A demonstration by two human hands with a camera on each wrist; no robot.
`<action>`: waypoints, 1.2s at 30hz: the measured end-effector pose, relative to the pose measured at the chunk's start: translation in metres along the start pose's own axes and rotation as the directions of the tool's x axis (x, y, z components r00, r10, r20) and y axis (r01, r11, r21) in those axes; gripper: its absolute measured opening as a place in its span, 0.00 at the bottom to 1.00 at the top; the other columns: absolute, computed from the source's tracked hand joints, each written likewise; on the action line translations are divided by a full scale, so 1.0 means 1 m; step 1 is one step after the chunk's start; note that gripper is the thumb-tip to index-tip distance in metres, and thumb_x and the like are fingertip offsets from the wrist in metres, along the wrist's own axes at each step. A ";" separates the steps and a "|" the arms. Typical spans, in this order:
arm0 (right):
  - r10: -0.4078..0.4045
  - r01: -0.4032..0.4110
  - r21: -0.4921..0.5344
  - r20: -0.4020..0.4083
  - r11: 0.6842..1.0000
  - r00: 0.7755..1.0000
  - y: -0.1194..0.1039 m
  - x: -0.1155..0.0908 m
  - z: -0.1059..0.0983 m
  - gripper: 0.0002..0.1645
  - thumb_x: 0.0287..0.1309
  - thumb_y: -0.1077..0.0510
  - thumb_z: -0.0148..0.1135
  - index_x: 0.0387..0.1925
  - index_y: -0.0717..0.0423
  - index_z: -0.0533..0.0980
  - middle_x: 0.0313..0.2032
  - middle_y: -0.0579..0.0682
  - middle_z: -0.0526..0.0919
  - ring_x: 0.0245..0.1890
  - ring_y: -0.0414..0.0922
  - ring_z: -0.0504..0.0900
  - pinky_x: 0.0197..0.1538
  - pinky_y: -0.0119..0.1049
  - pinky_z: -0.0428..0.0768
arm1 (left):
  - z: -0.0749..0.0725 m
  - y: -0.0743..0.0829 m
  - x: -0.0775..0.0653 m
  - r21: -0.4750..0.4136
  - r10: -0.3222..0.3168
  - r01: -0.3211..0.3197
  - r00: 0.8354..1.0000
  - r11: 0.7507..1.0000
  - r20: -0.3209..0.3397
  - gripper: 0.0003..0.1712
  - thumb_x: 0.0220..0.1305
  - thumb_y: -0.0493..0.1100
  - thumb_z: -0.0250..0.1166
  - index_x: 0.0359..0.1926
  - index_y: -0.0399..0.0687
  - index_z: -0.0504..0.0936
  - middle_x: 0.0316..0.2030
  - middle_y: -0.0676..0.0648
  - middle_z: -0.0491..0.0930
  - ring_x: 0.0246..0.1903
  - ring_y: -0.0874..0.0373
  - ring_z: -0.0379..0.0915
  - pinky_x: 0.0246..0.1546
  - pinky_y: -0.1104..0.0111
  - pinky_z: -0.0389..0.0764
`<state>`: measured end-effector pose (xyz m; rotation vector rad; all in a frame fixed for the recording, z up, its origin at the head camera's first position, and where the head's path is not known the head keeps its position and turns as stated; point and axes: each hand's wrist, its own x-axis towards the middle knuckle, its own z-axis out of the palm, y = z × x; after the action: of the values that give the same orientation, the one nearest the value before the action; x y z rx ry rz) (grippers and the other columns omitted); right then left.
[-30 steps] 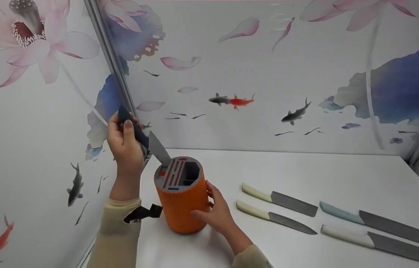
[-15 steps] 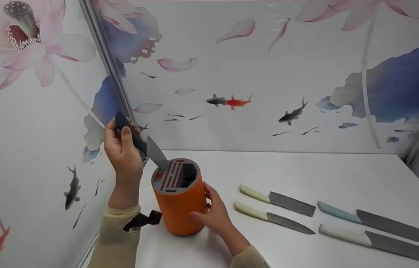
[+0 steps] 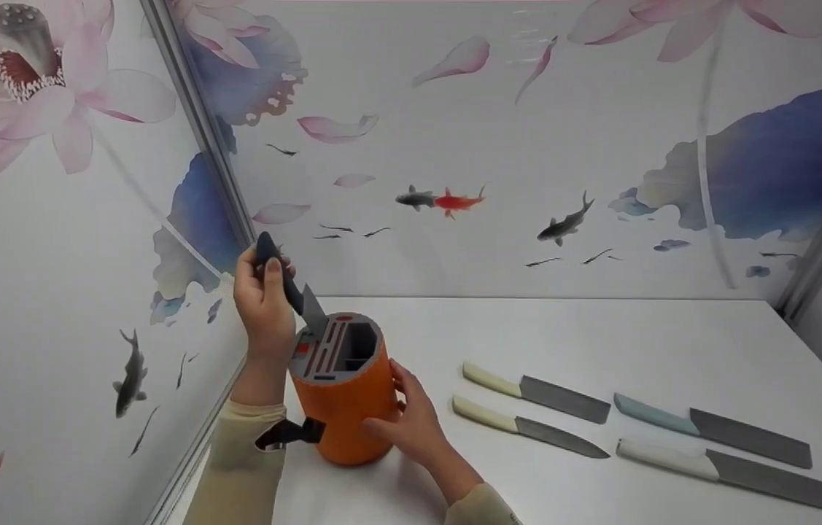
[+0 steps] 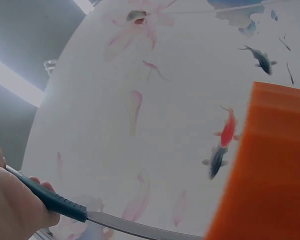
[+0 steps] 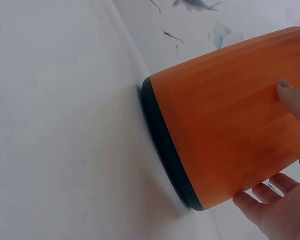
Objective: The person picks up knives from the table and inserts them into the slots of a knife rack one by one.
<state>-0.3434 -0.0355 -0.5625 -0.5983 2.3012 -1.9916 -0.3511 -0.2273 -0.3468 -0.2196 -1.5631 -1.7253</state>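
My left hand (image 3: 265, 306) grips the dark blue handle of a knife (image 3: 283, 281) above the orange knife block (image 3: 345, 419). The knife slants down to the right, and its blade end is at a slot near the left of the block's grey top; the tip is hidden. In the left wrist view the handle (image 4: 55, 200) lies in the curled fingers, with the blade running towards the block's side. My right hand (image 3: 414, 419) holds the block from the right, thumb in front, fingers at the far side. The block stands on the table, its dark base (image 5: 165, 145) seen in the right wrist view.
To the right on the white table (image 3: 527, 332) lie a yellow-handled cleaver (image 3: 534, 390), a yellow-handled pointed knife (image 3: 531, 426), a blue-handled cleaver (image 3: 713, 430) and a long white-handled knife (image 3: 739, 474). Printed panels (image 3: 352, 248) stand at the back and left.
My left hand has moved right and slightly down with the knife, which now stands steeper. Less of its blade shows above the block. The right hand keeps its hold; the whole view has shifted slightly.
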 end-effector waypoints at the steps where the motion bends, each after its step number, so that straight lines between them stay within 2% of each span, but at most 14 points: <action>1: 0.001 -0.001 -0.003 -0.003 1.000 1.000 0.000 0.000 -0.002 0.63 0.55 0.40 0.82 0.84 0.40 0.55 0.80 0.45 0.64 0.78 0.55 0.67 0.76 0.60 0.71 | 0.003 -0.006 0.000 0.010 -0.009 0.009 1.000 1.000 0.002 0.17 0.83 0.36 0.50 0.66 0.32 0.69 0.49 0.37 0.76 0.49 0.57 0.79 0.62 0.72 0.81; 6: 0.003 -0.003 -0.016 0.006 1.000 1.000 0.000 -0.001 -0.005 0.63 0.55 0.39 0.81 0.84 0.41 0.55 0.80 0.43 0.65 0.77 0.53 0.67 0.76 0.58 0.73 | 0.008 -0.029 -0.004 0.055 -0.075 0.075 0.997 0.996 0.000 0.18 0.83 0.35 0.51 0.67 0.31 0.70 0.49 0.41 0.76 0.48 0.61 0.78 0.57 0.78 0.81; 9: -0.016 0.016 -0.009 0.014 1.000 1.000 0.000 -0.002 0.001 0.62 0.57 0.40 0.80 0.84 0.42 0.55 0.79 0.45 0.65 0.77 0.54 0.68 0.75 0.58 0.74 | 0.002 -0.038 -0.007 0.109 -0.098 0.096 0.995 0.989 0.010 0.18 0.83 0.35 0.51 0.66 0.31 0.71 0.50 0.41 0.77 0.48 0.62 0.78 0.56 0.79 0.80; 13: -0.014 0.014 -0.002 0.008 1.000 1.000 0.000 -0.003 0.003 0.60 0.58 0.42 0.80 0.84 0.43 0.56 0.79 0.47 0.66 0.76 0.55 0.69 0.74 0.59 0.74 | -0.002 -0.048 -0.012 0.132 -0.135 0.132 0.991 0.982 0.013 0.17 0.82 0.34 0.51 0.65 0.29 0.71 0.48 0.40 0.78 0.45 0.63 0.78 0.54 0.79 0.79; 16: 0.008 -0.008 0.000 0.009 1.000 1.000 -0.001 -0.003 0.001 0.60 0.58 0.42 0.80 0.84 0.41 0.56 0.79 0.46 0.66 0.76 0.54 0.69 0.74 0.59 0.74 | -0.002 -0.052 -0.014 0.136 -0.185 0.182 0.983 0.974 0.009 0.18 0.83 0.34 0.50 0.65 0.29 0.71 0.49 0.38 0.78 0.46 0.63 0.77 0.53 0.79 0.79; 19: 0.004 -0.004 -0.009 0.004 1.000 1.000 -0.002 -0.003 -0.002 0.60 0.58 0.42 0.80 0.84 0.42 0.56 0.79 0.47 0.66 0.76 0.55 0.69 0.74 0.59 0.74 | 0.001 -0.053 -0.013 0.165 -0.225 0.216 0.974 0.962 0.032 0.19 0.84 0.36 0.50 0.67 0.30 0.70 0.52 0.36 0.78 0.48 0.62 0.77 0.54 0.79 0.78; 24: -0.005 0.005 -0.012 -0.007 1.000 1.000 -0.003 -0.003 -0.005 0.59 0.58 0.43 0.80 0.83 0.41 0.56 0.79 0.46 0.66 0.76 0.54 0.69 0.74 0.59 0.74 | 0.005 -0.052 -0.011 0.207 -0.241 0.221 0.968 0.953 0.074 0.19 0.84 0.36 0.50 0.67 0.30 0.70 0.53 0.35 0.78 0.48 0.62 0.76 0.54 0.77 0.76; 28: -0.006 0.006 -0.009 -0.004 1.000 1.000 -0.004 -0.004 -0.006 0.59 0.58 0.42 0.80 0.83 0.40 0.57 0.79 0.46 0.65 0.76 0.54 0.69 0.74 0.58 0.74 | 0.006 -0.052 -0.010 0.228 -0.254 0.235 0.965 0.945 0.058 0.19 0.84 0.36 0.49 0.67 0.30 0.70 0.54 0.34 0.77 0.50 0.60 0.74 0.58 0.71 0.75; 32: -0.010 0.010 -0.012 -0.001 1.000 1.000 -0.004 -0.004 -0.005 0.59 0.58 0.41 0.80 0.83 0.40 0.56 0.79 0.46 0.65 0.76 0.54 0.69 0.74 0.57 0.75 | 0.008 -0.053 -0.009 0.271 -0.257 0.231 0.964 0.934 0.062 0.20 0.84 0.37 0.50 0.69 0.31 0.71 0.55 0.32 0.76 0.55 0.52 0.73 0.63 0.59 0.73; 36: -0.011 0.011 -0.010 0.001 1.000 1.000 -0.002 -0.002 -0.005 0.59 0.58 0.41 0.80 0.83 0.39 0.57 0.79 0.46 0.65 0.76 0.54 0.69 0.74 0.58 0.74 | 0.009 -0.053 -0.006 0.288 -0.287 0.252 0.954 0.924 0.088 0.23 0.84 0.36 0.50 0.72 0.32 0.69 0.59 0.31 0.74 0.60 0.44 0.72 0.68 0.50 0.73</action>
<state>-0.3419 -0.0299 -0.5598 -0.6136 2.3144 -1.9854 -0.3838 -0.2202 -0.3892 0.0286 -1.9842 -1.6990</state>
